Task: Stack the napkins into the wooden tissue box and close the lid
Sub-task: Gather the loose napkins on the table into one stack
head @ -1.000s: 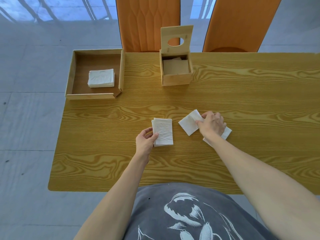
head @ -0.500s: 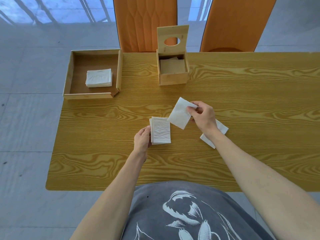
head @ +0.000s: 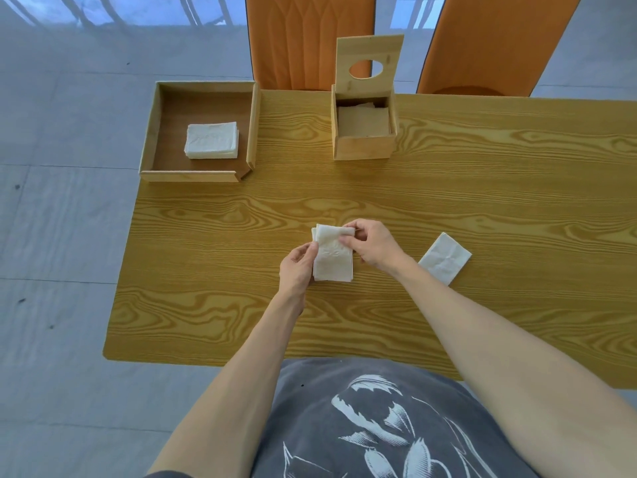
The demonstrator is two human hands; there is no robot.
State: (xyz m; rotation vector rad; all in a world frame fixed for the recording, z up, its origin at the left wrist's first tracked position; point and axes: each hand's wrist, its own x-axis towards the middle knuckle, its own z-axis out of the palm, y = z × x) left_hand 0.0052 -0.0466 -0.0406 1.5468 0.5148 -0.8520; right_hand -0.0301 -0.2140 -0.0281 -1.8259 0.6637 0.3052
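A small pile of white napkins (head: 333,260) lies on the wooden table (head: 448,201) in front of me. My left hand (head: 297,267) holds the pile's left edge. My right hand (head: 372,243) pinches the top napkin at the pile's upper right corner. One loose napkin (head: 444,258) lies to the right of my right wrist. The wooden tissue box (head: 363,146) stands at the back of the table with its lid (head: 369,60) raised upright; napkins show inside it.
A shallow wooden tray (head: 151,132) at the table's back left corner holds another stack of napkins (head: 212,140). Two orange chair backs (head: 310,36) stand behind the table. Grey floor tiles lie to the left.
My right hand lifted a napkin from the table on the right, carried it left and laid it on the pile that my left hand steadies. One napkin stays at the right.
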